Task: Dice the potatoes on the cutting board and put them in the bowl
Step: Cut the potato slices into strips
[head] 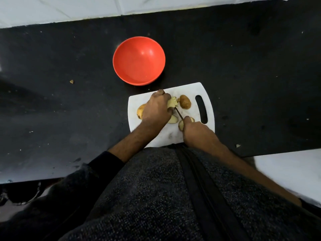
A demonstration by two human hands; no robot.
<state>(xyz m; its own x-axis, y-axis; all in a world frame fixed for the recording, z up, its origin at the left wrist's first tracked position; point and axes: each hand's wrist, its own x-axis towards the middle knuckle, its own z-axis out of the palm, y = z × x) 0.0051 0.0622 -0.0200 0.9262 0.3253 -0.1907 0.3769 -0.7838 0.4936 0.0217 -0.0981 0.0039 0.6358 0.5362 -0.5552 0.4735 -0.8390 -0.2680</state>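
Observation:
A white cutting board [205,91] with a handle slot lies on the black counter. My left hand [157,108] grips a pale cut potato piece [172,102] on the board. My right hand [197,132] holds a knife [179,114] whose thin blade meets that piece. A whole brown potato [185,101] sits just right of the blade. Another potato [140,111] peeks out left of my left hand. Cut slices [173,119] lie between my hands, one partly under my right hand. The red bowl [139,60] stands behind the board, with nothing in it.
The black counter [251,75] stretches left and right of the board, with small scraps at the left [71,81] and near the front right edge [237,145]. A white tiled wall [69,7] runs along the back. My torso covers the board's near edge.

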